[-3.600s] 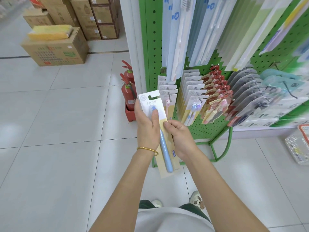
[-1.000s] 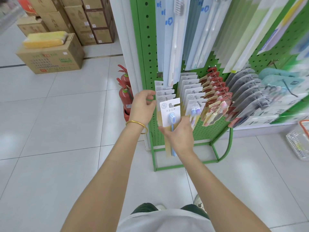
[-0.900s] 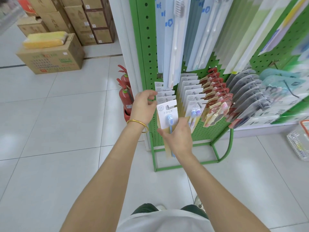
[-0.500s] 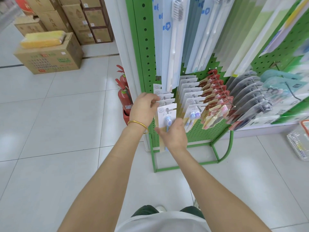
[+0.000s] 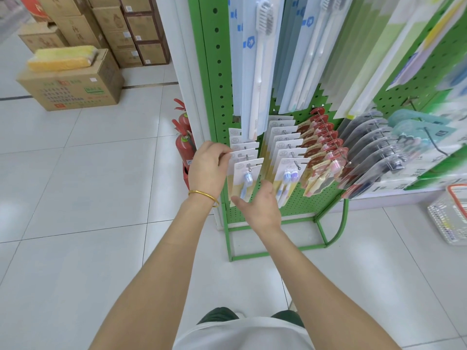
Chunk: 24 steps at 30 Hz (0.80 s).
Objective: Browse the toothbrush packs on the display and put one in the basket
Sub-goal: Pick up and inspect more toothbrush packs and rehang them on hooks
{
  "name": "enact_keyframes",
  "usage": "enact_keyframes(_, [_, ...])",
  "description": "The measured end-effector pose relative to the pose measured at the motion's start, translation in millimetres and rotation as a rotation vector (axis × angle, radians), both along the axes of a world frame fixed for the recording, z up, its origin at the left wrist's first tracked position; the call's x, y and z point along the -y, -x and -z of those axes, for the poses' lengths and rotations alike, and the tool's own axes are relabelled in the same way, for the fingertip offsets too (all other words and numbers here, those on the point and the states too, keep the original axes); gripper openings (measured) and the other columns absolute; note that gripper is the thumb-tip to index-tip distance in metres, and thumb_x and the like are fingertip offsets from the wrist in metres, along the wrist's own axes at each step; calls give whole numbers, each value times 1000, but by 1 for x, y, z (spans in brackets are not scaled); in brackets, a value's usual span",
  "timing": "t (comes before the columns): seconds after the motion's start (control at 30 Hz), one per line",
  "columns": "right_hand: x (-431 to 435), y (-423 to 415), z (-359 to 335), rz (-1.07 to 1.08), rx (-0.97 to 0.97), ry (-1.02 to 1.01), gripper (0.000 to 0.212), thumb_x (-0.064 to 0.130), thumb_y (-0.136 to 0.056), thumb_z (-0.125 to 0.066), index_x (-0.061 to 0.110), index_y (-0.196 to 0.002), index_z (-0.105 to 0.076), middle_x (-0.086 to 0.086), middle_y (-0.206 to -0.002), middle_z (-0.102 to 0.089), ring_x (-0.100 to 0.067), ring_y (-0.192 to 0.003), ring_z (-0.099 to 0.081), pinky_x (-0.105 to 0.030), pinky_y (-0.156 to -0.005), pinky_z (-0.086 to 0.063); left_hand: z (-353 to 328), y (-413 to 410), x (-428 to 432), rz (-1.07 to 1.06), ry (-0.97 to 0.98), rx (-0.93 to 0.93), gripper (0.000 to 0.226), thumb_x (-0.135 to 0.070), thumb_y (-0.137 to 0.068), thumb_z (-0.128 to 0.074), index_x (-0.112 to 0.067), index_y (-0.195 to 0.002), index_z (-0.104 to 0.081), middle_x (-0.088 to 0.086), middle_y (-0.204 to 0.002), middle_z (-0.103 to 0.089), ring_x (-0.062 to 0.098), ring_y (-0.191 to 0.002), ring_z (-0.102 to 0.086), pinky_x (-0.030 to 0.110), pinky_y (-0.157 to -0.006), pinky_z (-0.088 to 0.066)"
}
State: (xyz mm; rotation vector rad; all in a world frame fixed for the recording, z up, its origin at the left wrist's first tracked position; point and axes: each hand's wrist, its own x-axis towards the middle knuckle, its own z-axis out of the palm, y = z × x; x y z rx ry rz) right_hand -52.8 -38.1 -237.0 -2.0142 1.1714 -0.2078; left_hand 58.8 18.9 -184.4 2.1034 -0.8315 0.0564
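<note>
At the far left, a cardboard box [image 5: 73, 90] sat on the tiled floor [image 5: 83, 198] with a yellow bundle [image 5: 62, 58] lying on top, and a stack of brown cartons [image 5: 131, 29] rose behind it. Two red fire extinguishers [image 5: 184, 145] stood against the white end post of the green pegboard display [image 5: 218, 72]. The left hand [image 5: 209, 168], a gold bangle [image 5: 203, 196] at its wrist, reached to the leftmost row of toothbrush packs [image 5: 243, 151] and pinched the left edges of the cards hanging on the hook, fingers curled round them. The front pack [image 5: 249, 173] of that row, a white card with a blue brush, hung on the hook beside those fingers. Just below it was the right hand [image 5: 260, 208], fingers loose and spread, thumb pointing left, gripping nothing; whether it touched the bottom of the pack could not be told. The hands were apart, the left one higher. To the right hung a second row of white cards [image 5: 288, 157] with blue and purple brushes, then red-topped packs [image 5: 322, 147], then grey blister packs [image 5: 371, 150]. Long brush packs [image 5: 255, 59] hung above. At the right edge, well apart from both hands, a white basket [image 5: 447, 221] with a red handle stood on the floor.
</note>
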Motion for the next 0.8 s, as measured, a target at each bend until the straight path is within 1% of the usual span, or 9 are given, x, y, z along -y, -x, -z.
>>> enact_keyframes(0.13, [-1, 7, 1, -12, 35, -14, 85, 46, -77, -72, 6, -138, -29, -10, -138, -42, -29, -124, -46, -39, -91, -45, 6, -1, -13, -62, 35, -45, 12, -8, -88, -56, -10, -92, -68, 7, -94, -59, 20, -85, -55, 29, -77, -45])
enact_keyframes(0.27, [-9, 19, 7, -27, -12, -35, 76, 44, -81, -69, 4, -135, -32, -12, -136, -42, -31, -123, -44, -40, -91, -43, 15, 5, -38, -152, 98, -156, 12, -5, -91, -50, -6, -92, -62, 14, -97, -57, -9, -80, -42, 5, -71, -32])
enact_keyframes(0.33, [-15, 27, 12, -76, -56, -43, 65, 38, -85, -66, 6, -133, -36, -10, -133, -43, -29, -122, -45, -38, -89, -42, 21, 9, -52, -199, 138, -198, 12, -4, -92, -47, -7, -93, -59, 15, -100, -56, -8, -83, -41, 2, -73, -31])
enact_keyframes(0.4, [-22, 32, 16, -138, -66, -56, 52, 34, -89, -61, 8, -130, -42, -9, -131, -46, -26, -120, -45, -36, -90, -40, 24, 13, -65, -250, 193, -226, 13, -4, -93, -44, -11, -90, -55, 9, -99, -54, 6, -89, -42, 11, -77, -36])
enact_keyframes(0.47, [-29, 34, 16, -180, 2, -91, 46, 31, -92, -58, 9, -130, -46, -6, -131, -49, -22, -120, -47, -32, -93, -38, 22, 16, -76, -314, 270, -277, 20, -5, -92, -42, -20, -81, -48, -1, -89, -51, 19, -87, -46, 31, -77, -42])
enact_keyframes(0.53, [-37, 32, 9, -214, 144, -180, 40, 28, -94, -55, 10, -129, -51, -3, -128, -54, -17, -118, -50, -28, -96, -39, 17, 19, -85, -374, 333, -384, 25, -7, -92, -42, -27, -77, -45, -7, -82, -49, 19, -80, -48, 41, -76, -45])
enact_keyframes(0.63, [-47, 31, -11, -251, 348, -416, 17, 23, -96, -52, 18, -109, -62, 6, -106, -62, -5, -94, -58, -22, -85, -42, 13, 22, -95, -407, 424, -531, 22, -9, -91, -46, -26, -79, -50, -3, -86, -55, 17, -81, -52, 46, -81, -48])
enact_keyframes(0.7, [-50, 34, -20, -270, 425, -557, 15, 20, -97, -50, 22, -95, -65, 10, -87, -62, 1, -71, -56, -19, -69, -44, 13, 24, -97, -423, 461, -576, 21, -8, -90, -48, -25, -79, -53, 2, -90, -57, 17, -81, -53, 45, -81, -48])
enact_keyframes(0.8, [-54, 39, -28, -297, 495, -700, 18, 18, -98, -50, 16, -91, -67, 8, -69, -58, -4, -56, -49, -18, -54, -40, 10, 31, -94, -442, 511, -563, 17, -6, -91, -47, -19, -83, -55, 0, -89, -58, 9, -77, -54, 24, -76, -45])
